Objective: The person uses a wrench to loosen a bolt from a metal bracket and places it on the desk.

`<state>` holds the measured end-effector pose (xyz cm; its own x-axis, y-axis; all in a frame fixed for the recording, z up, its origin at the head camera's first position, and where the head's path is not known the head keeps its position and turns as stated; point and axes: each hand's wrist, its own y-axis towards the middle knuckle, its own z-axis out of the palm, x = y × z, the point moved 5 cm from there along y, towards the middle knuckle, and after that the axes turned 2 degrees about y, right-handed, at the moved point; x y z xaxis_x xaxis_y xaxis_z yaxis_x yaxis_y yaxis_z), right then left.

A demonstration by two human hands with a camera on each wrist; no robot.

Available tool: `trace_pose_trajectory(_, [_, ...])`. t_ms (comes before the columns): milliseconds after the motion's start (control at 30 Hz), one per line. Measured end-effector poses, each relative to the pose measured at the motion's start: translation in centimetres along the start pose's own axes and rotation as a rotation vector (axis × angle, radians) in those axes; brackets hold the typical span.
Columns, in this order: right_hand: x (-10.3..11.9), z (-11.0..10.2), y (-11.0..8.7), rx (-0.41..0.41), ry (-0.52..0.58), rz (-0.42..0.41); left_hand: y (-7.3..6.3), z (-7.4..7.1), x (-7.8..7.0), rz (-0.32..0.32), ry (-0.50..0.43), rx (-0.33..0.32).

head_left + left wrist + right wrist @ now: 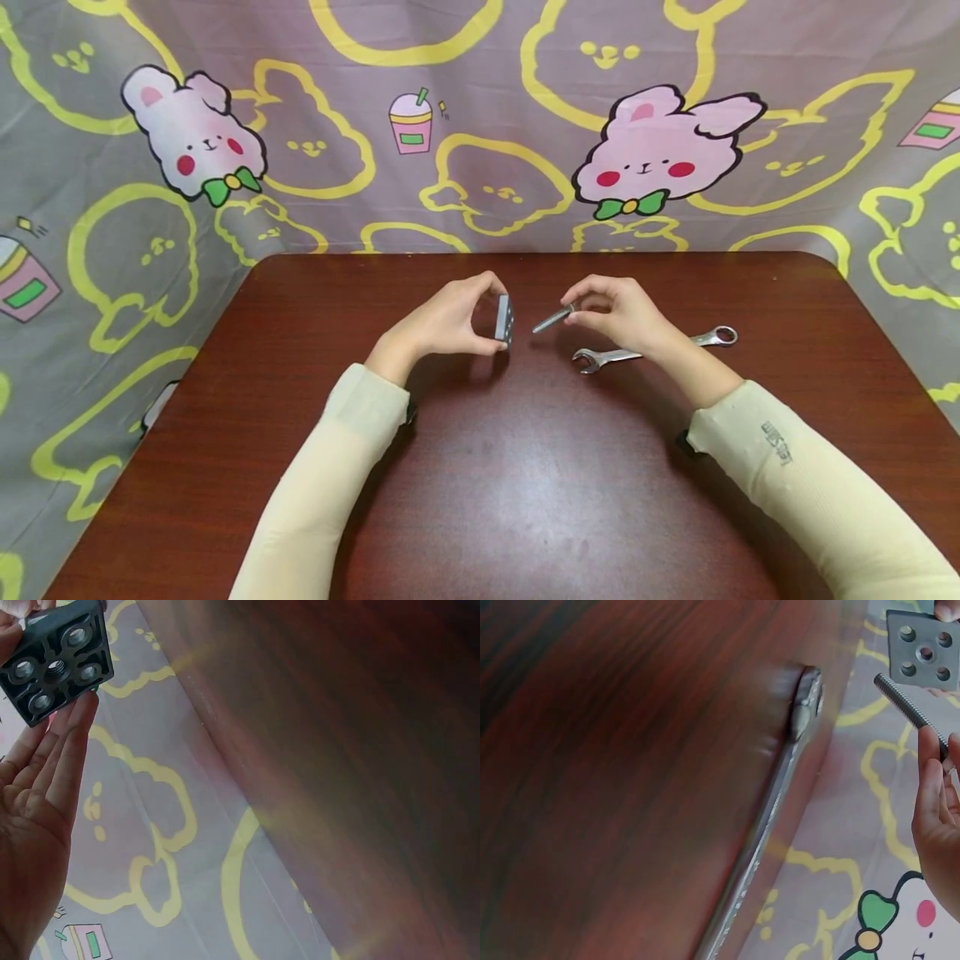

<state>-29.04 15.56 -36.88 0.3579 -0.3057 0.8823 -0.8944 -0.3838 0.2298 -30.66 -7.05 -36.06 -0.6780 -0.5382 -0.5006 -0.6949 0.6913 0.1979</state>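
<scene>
My left hand (452, 318) grips a square grey plate (503, 322) by its edges, fingers at the top and thumb below, and holds it on edge above the table. Four corner holes and a threaded centre hole show on the plate (57, 669) in the left wrist view. Between thumb and fingers, my right hand (624, 312) pinches a threaded bolt (552, 319). The bolt (904, 705) points its free end at the plate (925, 651), with a small gap between them. Fingers hide the bolt's other end.
A combination wrench (600, 358) lies on the dark wooden table (510, 483), partly beneath my right wrist. Its ring end (724, 335) sticks out to the right. A patterned curtain (480, 100) hangs behind the table's far edge.
</scene>
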Motion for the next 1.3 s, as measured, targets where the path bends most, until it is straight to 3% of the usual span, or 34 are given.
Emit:
trace_pose_trajectory(333, [-1.1, 0.1, 0.4, 0.026, -0.039, 0.036, 1.3, 0.9, 0.6, -0.023, -0.092, 0.038])
trace_pose_trajectory(700, [-1.8, 0.7, 0.4, 0.062, -0.076, 0.034, 1.0, 1.4, 1.0, -0.096, -0.115, 0.119])
trace_pose_trajectory(1067, [-2.0, 1.6, 0.5, 0.095, -0.047, 0.024, 0.9, 1.8, 1.6, -0.121, -0.141, 0.155])
trace_pose_trajectory(1300, [-1.9, 1.8, 0.6, 0.111, -0.102, 0.000, 0.5, 2.1, 2.0, -0.149, -0.135, 0.181])
